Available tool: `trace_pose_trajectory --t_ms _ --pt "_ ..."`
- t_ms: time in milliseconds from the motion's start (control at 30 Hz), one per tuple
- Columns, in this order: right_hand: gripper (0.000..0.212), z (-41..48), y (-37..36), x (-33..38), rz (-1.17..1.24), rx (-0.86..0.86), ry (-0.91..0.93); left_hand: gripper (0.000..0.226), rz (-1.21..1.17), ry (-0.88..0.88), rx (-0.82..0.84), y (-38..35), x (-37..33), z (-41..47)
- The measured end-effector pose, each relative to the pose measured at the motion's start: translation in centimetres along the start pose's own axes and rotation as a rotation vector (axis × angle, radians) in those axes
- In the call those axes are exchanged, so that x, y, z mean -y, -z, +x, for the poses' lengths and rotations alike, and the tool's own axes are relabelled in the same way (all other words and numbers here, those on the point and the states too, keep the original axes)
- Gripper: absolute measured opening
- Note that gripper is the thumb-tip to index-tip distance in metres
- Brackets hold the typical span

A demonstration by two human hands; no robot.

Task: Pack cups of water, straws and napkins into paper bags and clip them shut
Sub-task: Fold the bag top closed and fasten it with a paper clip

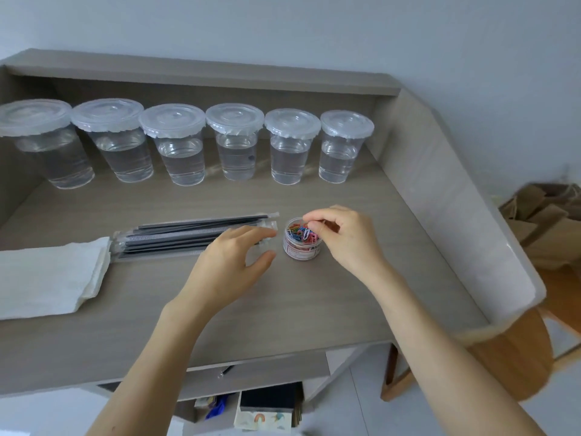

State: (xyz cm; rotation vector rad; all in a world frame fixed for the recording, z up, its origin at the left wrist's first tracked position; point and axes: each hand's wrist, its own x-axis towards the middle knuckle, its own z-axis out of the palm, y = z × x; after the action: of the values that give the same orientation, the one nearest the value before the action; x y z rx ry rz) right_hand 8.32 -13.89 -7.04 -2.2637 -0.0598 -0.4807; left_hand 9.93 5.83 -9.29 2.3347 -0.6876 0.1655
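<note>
The right hand [345, 240] pinches paper clips [303, 232] in the one clear jar [301, 250]; the left hand [226, 265], loosely spread and empty, is just left of it. Leftward, one straw bundle [176, 236] lies pointing left-right, then one napkin stack [47, 275]. Beyond, six lidded cups [235, 146] stand.

Grey wood-look tabletop [314, 294] has six lidded water cups [235, 143] lined up along the far side. Nearer: napkins [47, 278] on the left, wrapped straws [188, 234] beside them, little paperclip tub [300, 247] to the right.
</note>
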Motion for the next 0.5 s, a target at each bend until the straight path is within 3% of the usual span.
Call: trace_pose_trajectory --t_ms 100,500 --pt "0.011 -0.5 -0.9 0.4 -0.013 0.026 -0.049 0.061 0.000 -0.012 0.031 0.3 0.3 -0.4" --pt "0.014 -1.4 -1.6 0.8 0.123 -0.138 -0.171 0.065 0.003 0.009 0.091 0.7 -0.2 -2.0"
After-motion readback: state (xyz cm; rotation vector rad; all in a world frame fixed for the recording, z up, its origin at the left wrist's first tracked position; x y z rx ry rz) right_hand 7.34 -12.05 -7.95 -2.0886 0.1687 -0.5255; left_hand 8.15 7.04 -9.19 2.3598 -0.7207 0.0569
